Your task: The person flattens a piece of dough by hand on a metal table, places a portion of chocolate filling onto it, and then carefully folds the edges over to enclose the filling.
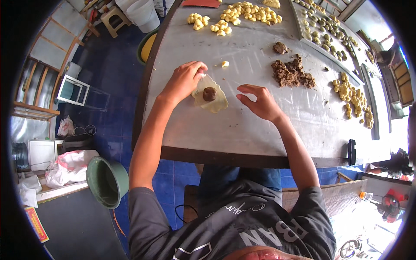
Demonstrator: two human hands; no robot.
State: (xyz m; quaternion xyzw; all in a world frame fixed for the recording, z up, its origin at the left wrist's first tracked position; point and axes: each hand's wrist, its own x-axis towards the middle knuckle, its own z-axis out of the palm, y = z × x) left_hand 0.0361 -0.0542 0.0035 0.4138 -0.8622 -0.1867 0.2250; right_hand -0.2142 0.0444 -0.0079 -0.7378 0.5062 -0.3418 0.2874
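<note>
A thin, flattened sheet of pale dough [220, 103] lies on the metal tabletop in front of me, with a round lump of brown filling [209, 94] at its middle. The fingers of my left hand [186, 78] are closed in a pinch at the sheet's upper left edge. To the right of the dough, apart from it, my right hand [261, 103] hovers with thumb and fingers spread and nothing between them. A small yellowish dough bit [225, 64] sits just beyond. Crumbly brown filling [291, 74] is heaped farther right, and a smaller brown clump [280, 47] lies behind it.
Several yellow dough pieces are clustered at the table's far side [251, 12] and right side [353, 97]. A tray [323, 47] of rounded pieces stands far right. A black object [352, 151] rests at the near right edge. A green tub [108, 182] stands left of the table.
</note>
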